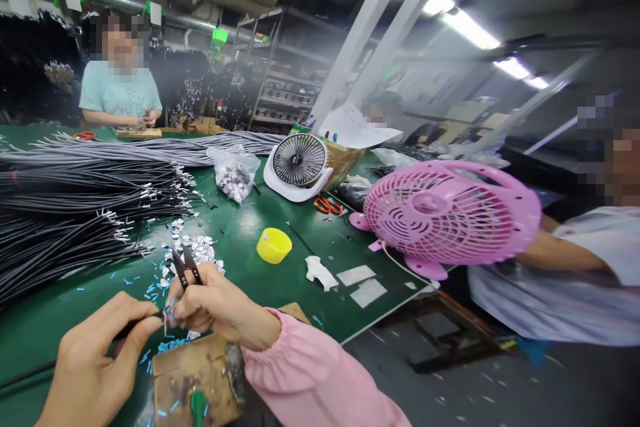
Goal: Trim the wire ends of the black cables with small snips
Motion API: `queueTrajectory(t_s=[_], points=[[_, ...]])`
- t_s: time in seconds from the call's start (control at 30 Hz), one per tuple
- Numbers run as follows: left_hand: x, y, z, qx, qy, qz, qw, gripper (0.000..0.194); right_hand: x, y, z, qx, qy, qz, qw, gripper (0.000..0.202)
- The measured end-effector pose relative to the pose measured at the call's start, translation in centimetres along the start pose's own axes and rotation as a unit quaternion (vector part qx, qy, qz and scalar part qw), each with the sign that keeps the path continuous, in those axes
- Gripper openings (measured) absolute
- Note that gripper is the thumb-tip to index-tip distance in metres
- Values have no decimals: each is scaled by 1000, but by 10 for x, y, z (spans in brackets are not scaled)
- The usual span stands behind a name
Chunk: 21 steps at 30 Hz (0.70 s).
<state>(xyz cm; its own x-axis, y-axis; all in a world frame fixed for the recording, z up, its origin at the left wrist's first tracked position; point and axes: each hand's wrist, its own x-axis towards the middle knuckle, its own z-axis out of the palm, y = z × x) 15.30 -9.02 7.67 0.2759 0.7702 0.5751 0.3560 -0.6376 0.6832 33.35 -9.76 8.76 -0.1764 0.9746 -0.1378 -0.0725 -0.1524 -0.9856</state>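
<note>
My left hand pinches a black cable near its end, at the lower left. The cable's stripped end, with thin coloured wires, meets the fingertips of my right hand. That hand is closed around small black snips, whose tips point up and away. Below both hands lies a worn wooden block with a green piece on it. Blue offcuts and silver foil scraps are scattered around and beyond the hands.
Bundles of black cables cover the left of the green table. Further back are a bag of parts, a white fan, orange-handled scissors and a yellow cup. A pink fan stands right, near a person's arm.
</note>
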Motion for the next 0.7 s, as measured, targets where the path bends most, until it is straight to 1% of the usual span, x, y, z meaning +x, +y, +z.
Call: queueTrajectory(t_s=[0.07,0.17,0.23,0.3,0.33,0.37,0.43,0.5,0.6,0.7], points=[[6,3,-2,-9,-17,7,1000,25,1,1,-1,12,-22,20,1000,17],[14,8,-7,-25,-33,17,999,28,-1,5,-1,7,-11,-27,1000,20],[14,9,-10,-29,-53,9,998,28,-2,5,0,6,17,-62,998,18],[11,8,-11,-25,-74,-16,997,30,-4,3,2,21,38,-76,996,12],[9,7,-11,-22,-76,-36,996,33,-5,1,3,35,38,-77,996,15],[6,5,-10,-21,-69,-60,996,37,-5,-1,4,52,30,-75,995,23],[2,2,-7,-26,-47,-101,993,42,-6,-4,5,88,-3,-68,994,36],[-2,-1,-4,-42,-36,-118,992,43,-7,-4,6,110,-7,-62,992,38],[-6,-8,0,-60,-46,-120,990,41,-6,0,8,89,52,-75,992,32],[-9,-14,3,-65,-40,-146,986,41,-4,5,9,27,98,-123,987,19]])
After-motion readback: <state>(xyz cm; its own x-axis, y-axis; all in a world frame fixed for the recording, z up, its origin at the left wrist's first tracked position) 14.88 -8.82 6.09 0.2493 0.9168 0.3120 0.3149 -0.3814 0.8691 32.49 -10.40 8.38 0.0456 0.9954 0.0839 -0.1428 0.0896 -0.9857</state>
